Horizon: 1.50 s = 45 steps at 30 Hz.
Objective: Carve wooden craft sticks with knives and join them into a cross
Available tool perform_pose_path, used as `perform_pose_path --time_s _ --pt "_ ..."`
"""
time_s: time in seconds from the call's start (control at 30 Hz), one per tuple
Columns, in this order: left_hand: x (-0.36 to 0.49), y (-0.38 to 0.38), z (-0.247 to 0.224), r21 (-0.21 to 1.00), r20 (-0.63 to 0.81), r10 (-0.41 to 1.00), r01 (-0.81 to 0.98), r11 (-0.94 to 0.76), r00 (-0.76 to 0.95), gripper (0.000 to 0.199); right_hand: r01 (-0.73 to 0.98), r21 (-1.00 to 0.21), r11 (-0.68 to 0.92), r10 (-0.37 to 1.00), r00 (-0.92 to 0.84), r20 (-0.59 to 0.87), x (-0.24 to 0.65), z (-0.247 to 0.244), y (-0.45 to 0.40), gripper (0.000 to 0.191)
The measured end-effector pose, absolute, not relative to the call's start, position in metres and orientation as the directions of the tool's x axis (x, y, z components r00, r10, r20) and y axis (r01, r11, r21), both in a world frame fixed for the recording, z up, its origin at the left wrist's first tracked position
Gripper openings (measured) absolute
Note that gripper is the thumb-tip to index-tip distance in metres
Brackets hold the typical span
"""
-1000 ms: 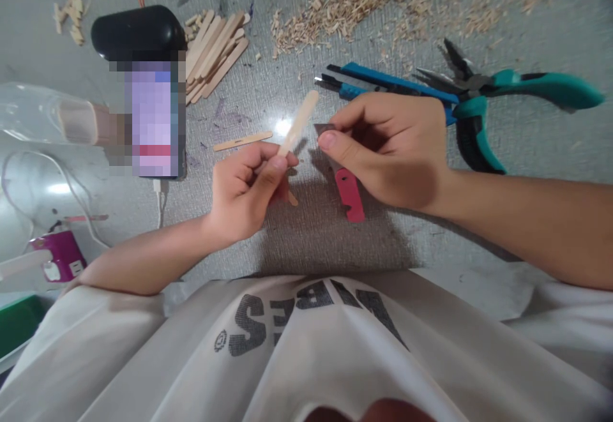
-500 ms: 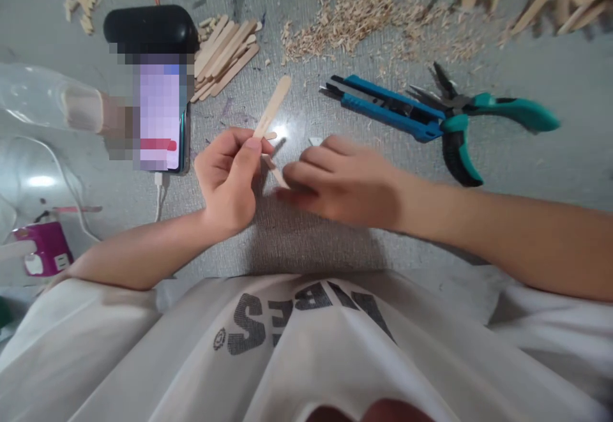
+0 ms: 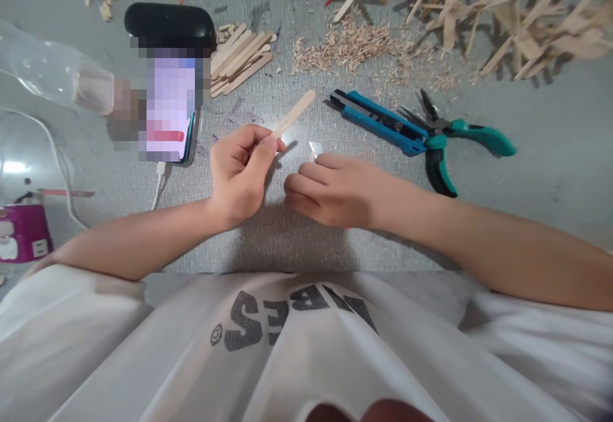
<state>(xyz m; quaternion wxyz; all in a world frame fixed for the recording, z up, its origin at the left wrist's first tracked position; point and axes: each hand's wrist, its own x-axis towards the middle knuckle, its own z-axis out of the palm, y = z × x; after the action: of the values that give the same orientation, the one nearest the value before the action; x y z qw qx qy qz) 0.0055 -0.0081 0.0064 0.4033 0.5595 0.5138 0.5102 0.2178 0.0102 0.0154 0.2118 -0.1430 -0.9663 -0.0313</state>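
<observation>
My left hand [image 3: 244,176] is closed, pinching a popsicle stick [image 3: 297,112] between thumb and fingers. The stick's rounded end points up and to the right. To the right of it, my right hand [image 3: 335,189] is curled into a fist, apart from the stick. A pale, angled knife blade [image 3: 315,149] pokes out above its index finger; the rest of the knife is hidden in the fist. Beyond the right hand lie a blue utility knife [image 3: 378,120] and teal-handled pliers [image 3: 443,131], the pliers with their jaws apart.
A pile of popsicle sticks [image 3: 244,58] lies near a black case [image 3: 170,26] and a plugged-in phone [image 3: 170,106]. Wood shavings [image 3: 354,48] are scattered at the back. A tangle of joined sticks [image 3: 517,13] fills the back right. A clear bottle [image 3: 52,71] lies left.
The stick in my left hand has tilted further to the right. A thin sliver of wood between the hands no longer shows. More of the blade shows above my right fist.
</observation>
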Motion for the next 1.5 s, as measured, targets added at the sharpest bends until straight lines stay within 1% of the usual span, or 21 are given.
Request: perform_pose_path --time_s 0.03,0.1,0.13,0.17,0.2,0.3,0.37,0.5,0.6,0.73,0.87,0.93,1.0,1.1,1.17,1.27,1.3,1.37,1.43,1.5 --pt "0.005 -0.008 0.007 0.974 0.158 0.987 0.169 -0.151 -0.027 0.035 0.254 -0.054 0.966 0.250 -0.853 0.459 0.220 0.015 0.013 0.032" --pt "0.004 -0.008 0.009 0.969 0.165 0.986 0.183 -0.166 0.021 0.030 0.119 -0.171 0.978 0.200 -0.773 0.603 0.228 0.015 0.017 0.026" --pt "0.004 -0.008 0.010 0.965 0.172 0.984 0.193 -0.178 0.046 0.029 0.049 -0.208 0.977 0.182 -0.705 0.686 0.233 0.015 0.019 0.022" --pt "0.004 -0.008 0.011 0.960 0.184 0.981 0.202 -0.194 0.067 0.027 -0.005 -0.221 0.975 0.167 -0.640 0.750 0.238 0.014 0.021 0.018" --pt "0.004 -0.009 0.011 0.955 0.196 0.977 0.210 -0.211 0.087 0.026 -0.011 -0.222 0.975 0.170 -0.605 0.778 0.243 0.014 0.021 0.014" --pt "0.005 -0.011 0.012 0.944 0.204 0.968 0.234 -0.234 0.146 0.026 0.105 -0.207 0.973 0.231 -0.543 0.807 0.252 0.011 0.017 0.015" --pt "0.005 -0.013 0.011 0.938 0.194 0.965 0.256 -0.235 0.176 0.030 0.148 -0.212 0.966 0.258 -0.500 0.827 0.253 0.010 0.015 0.014" --pt "0.005 -0.015 0.010 0.915 0.202 0.958 0.309 -0.260 0.205 0.037 0.182 -0.240 0.954 0.300 -0.520 0.800 0.250 0.010 0.014 0.011" --pt "0.005 -0.015 0.012 0.889 0.247 0.943 0.336 -0.313 0.224 0.036 0.206 -0.266 0.942 0.336 -0.532 0.777 0.250 0.011 0.015 0.016" --pt "0.004 -0.014 0.017 0.845 0.300 0.909 0.361 -0.394 0.291 0.041 0.204 -0.305 0.930 0.367 -0.551 0.750 0.253 0.013 0.014 0.018" --pt "0.002 -0.015 0.020 0.834 0.300 0.887 0.355 -0.422 0.352 0.041 0.165 -0.305 0.938 0.343 -0.575 0.743 0.253 0.015 0.015 0.019" --pt "0.001 -0.017 0.021 0.838 0.279 0.885 0.356 -0.414 0.374 0.042 0.179 -0.322 0.930 0.365 -0.564 0.741 0.253 0.016 0.016 0.021" --pt "0.000 -0.018 0.022 0.837 0.257 0.877 0.359 -0.412 0.406 0.042 0.189 -0.334 0.923 0.382 -0.528 0.758 0.253 0.016 0.017 0.018" --pt "0.000 -0.019 0.021 0.851 0.229 0.874 0.348 -0.393 0.428 0.041 0.183 -0.330 0.926 0.375 -0.531 0.760 0.251 0.014 0.021 0.017" --pt "0.000 -0.019 0.019 0.881 0.187 0.901 0.339 -0.331 0.391 0.039 0.205 -0.329 0.922 0.388 -0.504 0.772 0.248 0.009 0.023 0.020" --pt "0.002 -0.016 0.015 0.923 0.086 0.957 0.339 -0.182 0.278 0.032 0.301 -0.372 0.878 0.471 -0.401 0.786 0.243 0.004 0.023 0.016" --pt "0.003 -0.015 0.014 0.923 0.074 0.968 0.351 -0.158 0.240 0.031 0.349 -0.394 0.850 0.512 -0.370 0.776 0.241 0.003 0.021 0.014" --pt "0.002 -0.013 0.013 0.887 0.120 0.972 0.418 -0.197 0.204 0.032 0.433 -0.459 0.776 0.611 -0.333 0.718 0.236 0.003 0.016 0.012" --pt "0.001 -0.012 0.013 0.794 0.267 0.936 0.498 -0.348 0.230 0.030 0.481 -0.557 0.677 0.727 -0.324 0.605 0.233 0.005 0.010 0.013" --pt "-0.001 -0.011 0.014 0.672 0.417 0.863 0.542 -0.504 0.286 0.023 0.492 -0.647 0.583 0.812 -0.325 0.485 0.231 0.008 0.003 0.019"
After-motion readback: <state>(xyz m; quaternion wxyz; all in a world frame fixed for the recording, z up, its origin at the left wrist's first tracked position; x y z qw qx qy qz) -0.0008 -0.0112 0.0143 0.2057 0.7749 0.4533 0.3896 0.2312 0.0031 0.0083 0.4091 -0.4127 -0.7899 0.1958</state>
